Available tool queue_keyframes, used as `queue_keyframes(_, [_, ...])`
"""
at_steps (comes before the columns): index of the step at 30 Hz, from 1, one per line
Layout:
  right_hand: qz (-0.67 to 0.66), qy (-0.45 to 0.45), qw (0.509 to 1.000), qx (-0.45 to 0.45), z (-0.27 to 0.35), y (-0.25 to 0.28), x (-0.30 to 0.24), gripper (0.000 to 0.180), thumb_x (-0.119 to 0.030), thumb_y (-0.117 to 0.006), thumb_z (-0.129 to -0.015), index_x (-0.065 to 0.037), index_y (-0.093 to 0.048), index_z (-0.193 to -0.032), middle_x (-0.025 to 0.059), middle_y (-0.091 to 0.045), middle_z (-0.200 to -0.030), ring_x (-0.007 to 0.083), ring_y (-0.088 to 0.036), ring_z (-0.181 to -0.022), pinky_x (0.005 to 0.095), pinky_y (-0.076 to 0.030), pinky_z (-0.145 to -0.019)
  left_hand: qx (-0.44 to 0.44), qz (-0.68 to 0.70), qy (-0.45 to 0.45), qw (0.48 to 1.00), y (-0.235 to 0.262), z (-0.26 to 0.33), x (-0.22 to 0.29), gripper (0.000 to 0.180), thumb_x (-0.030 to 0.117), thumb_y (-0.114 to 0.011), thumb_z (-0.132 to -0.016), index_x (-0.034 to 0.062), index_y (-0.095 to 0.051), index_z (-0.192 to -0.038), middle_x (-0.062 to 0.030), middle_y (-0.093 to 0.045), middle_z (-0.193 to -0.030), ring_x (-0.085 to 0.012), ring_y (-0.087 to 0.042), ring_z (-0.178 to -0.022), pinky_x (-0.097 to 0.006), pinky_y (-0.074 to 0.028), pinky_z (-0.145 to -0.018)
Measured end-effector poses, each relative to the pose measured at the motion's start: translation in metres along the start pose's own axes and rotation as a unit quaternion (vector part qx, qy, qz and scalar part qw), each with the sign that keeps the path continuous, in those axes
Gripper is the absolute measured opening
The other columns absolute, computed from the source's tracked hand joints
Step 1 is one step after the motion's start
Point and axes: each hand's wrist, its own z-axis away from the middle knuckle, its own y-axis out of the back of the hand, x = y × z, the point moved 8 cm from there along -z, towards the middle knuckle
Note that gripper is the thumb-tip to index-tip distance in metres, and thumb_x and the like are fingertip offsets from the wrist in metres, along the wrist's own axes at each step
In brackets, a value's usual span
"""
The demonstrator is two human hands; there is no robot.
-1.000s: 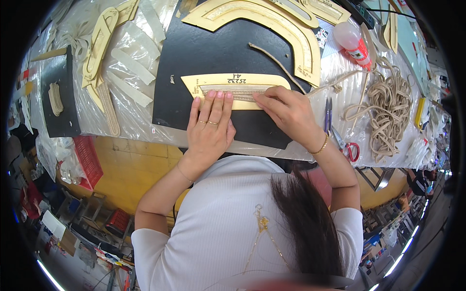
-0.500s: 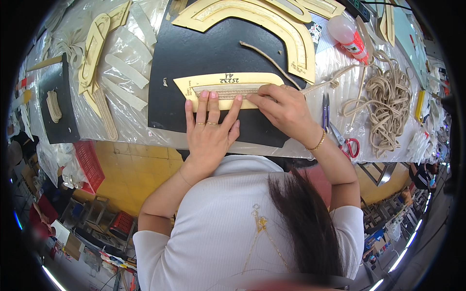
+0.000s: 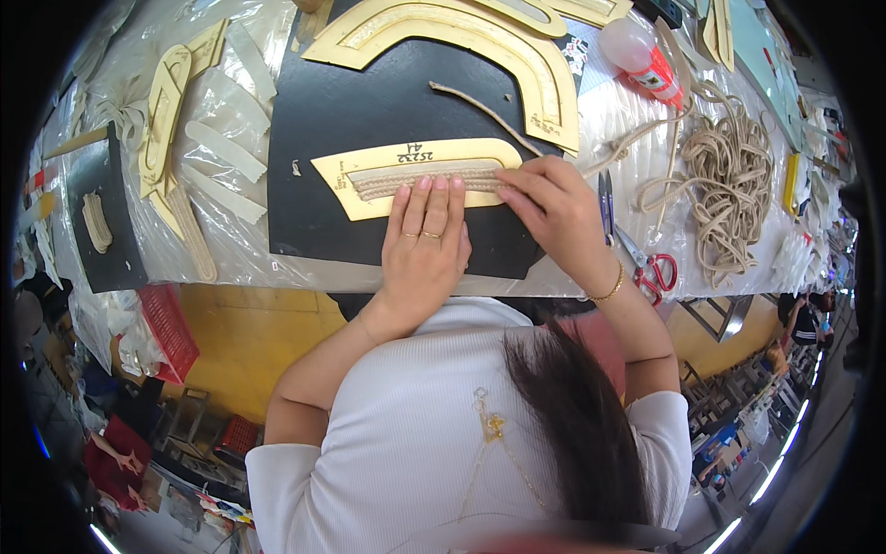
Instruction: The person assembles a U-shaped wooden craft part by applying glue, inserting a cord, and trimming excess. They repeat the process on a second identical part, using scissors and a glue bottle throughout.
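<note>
A cream template board [image 3: 461, 149] with a shaped slot lies on the black mat [image 3: 314, 242]. Inside the slot, rows of beige braided cord [image 3: 383, 183] sit side by side. My left hand [image 3: 426, 245] lies across the lower rows, fingers stretched out and close together, pressing with the tips. At the slot's right end, the thumb and fingers of my right hand [image 3: 565, 212] are pinched on the cord; the exact grip is partly hidden. A loose cord piece [image 3: 489, 115] runs from the mat's upper middle toward my right hand.
Right of the mat lie blue-handled snips [image 3: 605, 205], red-handled scissors [image 3: 658, 275], a tangled cord pile [image 3: 724, 185] and a red-labelled bottle [image 3: 641, 60]. A large curved template [image 3: 550, 102] sits beyond. At left are pale strips [image 3: 226, 150] and more templates [image 3: 166, 115].
My left hand has slid right along the cord rows, and its fingers have drawn together. My right hand keeps its pinch at the slot's right end. The view has shifted slightly.
</note>
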Motion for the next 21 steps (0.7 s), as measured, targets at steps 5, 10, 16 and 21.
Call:
queue_keyframes(5, [-0.011,-0.015,1.000,-0.002,0.002,-0.001,0.005,0.015,-0.005,-0.079,-0.077,-0.003,-0.072,-0.090,0.0077,-0.064,-0.084,0.0246,-0.063,-0.079,0.0332,-0.050,-0.072,0.008,-0.032,-0.016,0.999,-0.001,0.001,0.000,0.059,0.018,-0.067,-0.084,0.0051,-0.057,-0.140,-0.0170,-0.052,-0.135,-0.0328,-0.046,-0.133,-0.049,-0.035,-0.116])
queue_keyframes(10, [0.001,-0.025,1.000,-0.013,-0.003,-0.005,0.005,0.012,-0.006,-0.079,-0.077,-0.004,-0.072,-0.087,0.0067,-0.063,-0.083,0.0237,-0.062,-0.078,0.0341,-0.048,-0.070,0.013,-0.038,-0.018,0.999,-0.002,0.000,0.003,0.060,0.017,-0.068,-0.081,0.0192,-0.059,-0.141,-0.0153,-0.046,-0.140,-0.0346,-0.041,-0.135,-0.052,-0.032,-0.116])
queue_keyframes(16, [0.028,-0.035,0.998,-0.039,-0.007,-0.008,0.008,0.009,-0.009,-0.077,-0.079,-0.005,-0.070,-0.084,0.0068,-0.063,-0.081,0.0260,-0.061,-0.075,0.0365,-0.046,-0.071,-0.008,-0.041,-0.001,0.999,-0.003,-0.003,0.006,0.062,0.016,-0.070,-0.079,0.0243,-0.060,-0.140,-0.0159,-0.048,-0.135,-0.0371,-0.041,-0.131,-0.055,-0.032,-0.114])
queue_keyframes(21, [0.050,-0.035,0.996,-0.066,-0.013,-0.012,0.007,0.011,-0.011,-0.076,-0.081,-0.005,-0.067,-0.082,0.0084,-0.063,-0.081,0.0282,-0.062,-0.074,0.0380,-0.045,-0.070,-0.001,0.000,0.009,1.000,-0.001,-0.010,0.010,0.061,0.017,-0.072,-0.080,0.0127,-0.059,-0.139,-0.0167,-0.048,-0.137,-0.0377,-0.040,-0.132,-0.057,-0.032,-0.114])
